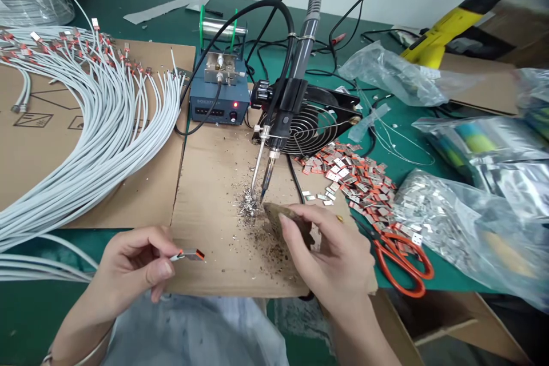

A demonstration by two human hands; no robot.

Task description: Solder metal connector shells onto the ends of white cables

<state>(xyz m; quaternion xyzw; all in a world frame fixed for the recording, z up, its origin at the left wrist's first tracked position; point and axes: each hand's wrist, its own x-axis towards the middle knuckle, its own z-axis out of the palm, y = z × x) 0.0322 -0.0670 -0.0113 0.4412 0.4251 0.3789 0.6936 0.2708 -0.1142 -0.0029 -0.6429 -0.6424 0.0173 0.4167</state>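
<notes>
My left hand pinches the end of a white cable with a USB plug on it, orange inside a metal shell, above the cardboard near the front edge. In my right hand is a brown sponge, dirty and worn, held between thumb and fingers. The sponge's upper edge is close beside the tip of the soldering iron, which points down in its stand; whether they touch I cannot tell. A thin metal solder feed tube ends next to the tip. Dark crumbs and solder bits lie below.
White cables with plugs spread over the left. A blue solder feeder with a lit red light, a solder spool and a black fan stand behind. Loose USB plugs, orange-handled scissors and plastic bags lie right.
</notes>
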